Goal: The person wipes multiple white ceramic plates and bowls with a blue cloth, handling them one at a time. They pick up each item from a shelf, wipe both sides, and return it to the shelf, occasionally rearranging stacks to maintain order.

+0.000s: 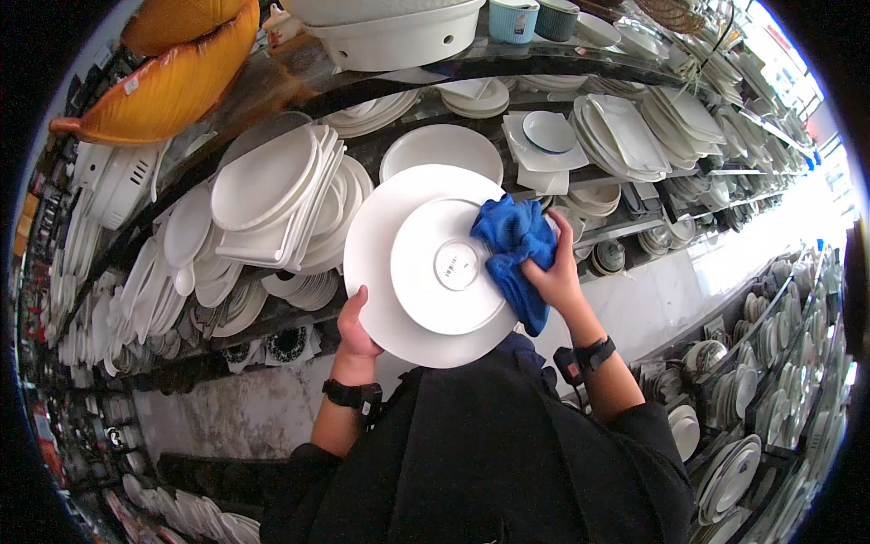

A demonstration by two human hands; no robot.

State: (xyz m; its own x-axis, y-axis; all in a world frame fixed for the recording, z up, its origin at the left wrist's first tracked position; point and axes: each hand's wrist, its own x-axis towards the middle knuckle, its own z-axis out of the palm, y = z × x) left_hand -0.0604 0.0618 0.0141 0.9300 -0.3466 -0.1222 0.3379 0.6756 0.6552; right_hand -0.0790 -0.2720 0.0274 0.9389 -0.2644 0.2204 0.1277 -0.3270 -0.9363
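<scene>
A large round white plate (pixel 372 251) is held up before me, its underside towards the camera, with a foot ring and a round printed mark in the middle. My left hand (pixel 358 326) grips its lower left rim, the thumb on the underside and the fingers hidden behind. A crumpled blue cloth (pixel 516 238) lies against the right part of the plate. My right hand (pixel 557 268) holds that cloth, thumb over it, at the plate's right edge; whether its hidden fingers touch the plate, I cannot tell.
Shelves ahead carry stacked white plates (pixel 265 177), an oval dish (pixel 442 151) and square plates (pixel 544 143). On the upper shelf sit an orange leaf-shaped dish (pixel 170 88), a white basin (pixel 401 37) and a light blue cup (pixel 513 22). More racks of plates (pixel 731 476) stand behind at the right.
</scene>
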